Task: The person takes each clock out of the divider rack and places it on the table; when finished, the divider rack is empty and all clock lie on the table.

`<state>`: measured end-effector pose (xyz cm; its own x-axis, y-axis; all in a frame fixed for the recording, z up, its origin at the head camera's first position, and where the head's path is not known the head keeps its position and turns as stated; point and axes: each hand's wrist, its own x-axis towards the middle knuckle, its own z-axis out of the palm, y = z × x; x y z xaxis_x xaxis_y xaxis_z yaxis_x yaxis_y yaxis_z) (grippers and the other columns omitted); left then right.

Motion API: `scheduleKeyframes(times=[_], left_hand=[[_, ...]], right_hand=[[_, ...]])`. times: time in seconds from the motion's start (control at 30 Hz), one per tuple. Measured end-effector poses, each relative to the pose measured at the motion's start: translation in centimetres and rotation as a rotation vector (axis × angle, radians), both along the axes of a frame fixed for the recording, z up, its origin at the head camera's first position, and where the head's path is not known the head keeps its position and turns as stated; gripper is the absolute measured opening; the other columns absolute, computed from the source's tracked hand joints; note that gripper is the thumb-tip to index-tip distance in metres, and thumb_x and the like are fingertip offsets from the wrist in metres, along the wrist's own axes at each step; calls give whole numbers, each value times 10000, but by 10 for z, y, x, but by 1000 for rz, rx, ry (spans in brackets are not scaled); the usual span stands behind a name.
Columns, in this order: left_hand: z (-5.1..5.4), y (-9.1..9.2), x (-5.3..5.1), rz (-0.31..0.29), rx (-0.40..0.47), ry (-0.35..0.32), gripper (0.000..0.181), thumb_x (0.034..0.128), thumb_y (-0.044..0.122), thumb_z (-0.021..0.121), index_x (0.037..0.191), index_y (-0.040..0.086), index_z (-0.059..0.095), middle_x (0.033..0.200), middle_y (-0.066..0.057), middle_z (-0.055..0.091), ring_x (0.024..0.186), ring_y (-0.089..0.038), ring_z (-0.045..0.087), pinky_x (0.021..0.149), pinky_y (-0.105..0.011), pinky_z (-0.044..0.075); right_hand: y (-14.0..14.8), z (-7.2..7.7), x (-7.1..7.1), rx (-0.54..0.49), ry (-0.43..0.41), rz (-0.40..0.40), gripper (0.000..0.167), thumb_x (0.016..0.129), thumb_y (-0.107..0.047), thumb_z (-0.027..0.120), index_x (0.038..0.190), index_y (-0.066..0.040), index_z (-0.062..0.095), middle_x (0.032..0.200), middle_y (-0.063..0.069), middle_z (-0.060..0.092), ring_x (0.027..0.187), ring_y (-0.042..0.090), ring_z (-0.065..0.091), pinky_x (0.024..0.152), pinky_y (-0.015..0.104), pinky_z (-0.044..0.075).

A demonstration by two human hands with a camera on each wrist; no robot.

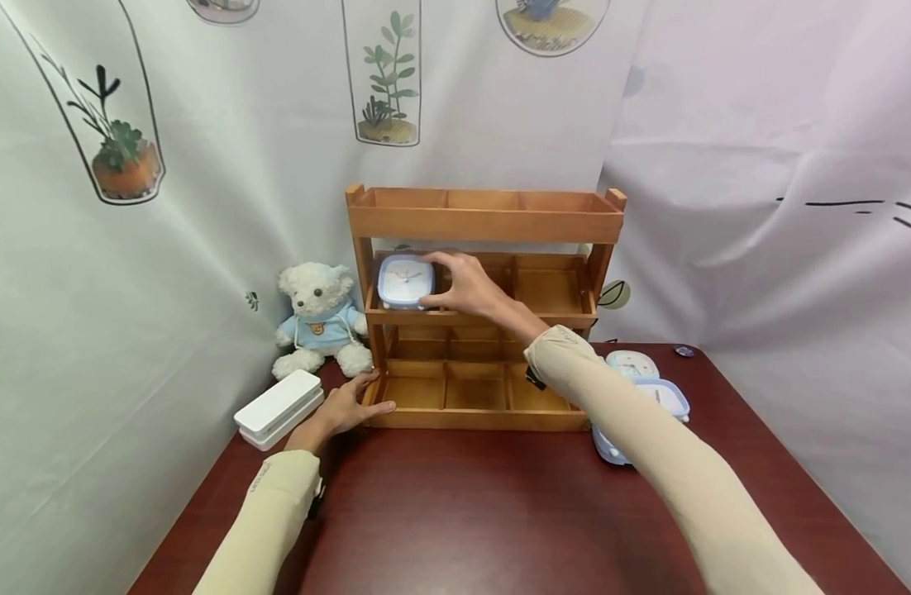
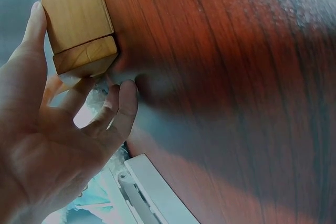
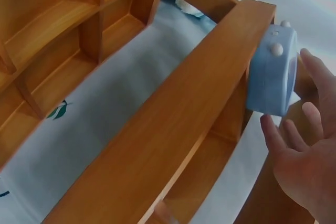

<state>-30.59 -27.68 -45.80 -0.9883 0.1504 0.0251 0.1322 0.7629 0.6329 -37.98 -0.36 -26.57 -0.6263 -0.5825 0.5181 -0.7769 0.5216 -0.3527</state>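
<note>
A pale blue alarm clock with a white face stands in the left compartment of the middle tier of a wooden shelf rack. My right hand is at the clock's right side, fingers near its top and thumb near its bottom. In the right wrist view the fingers of that hand are spread around the clock, with a small gap visible. My left hand holds the rack's lower left corner, its thumb along the front board and its other fingers around the end.
Several more alarm clocks sit on the dark red table, right of the rack. A white teddy bear in a blue top sits to the left, behind a white box-like object. Printed fabric hangs behind.
</note>
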Motion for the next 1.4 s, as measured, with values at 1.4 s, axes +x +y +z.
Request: scheduleKeyframes(times=[1.4], left_hand=[[-4, 5, 8, 18, -38, 26, 973, 905, 636, 710, 1632, 105, 341, 1600, -315, 359, 1400, -555, 411, 1078, -672, 389]], right_hand=[[0, 11, 18, 26, 83, 9, 792, 757, -332, 956, 1463, -194, 623, 1408, 145, 539, 1202, 271, 567, 974, 401, 518]])
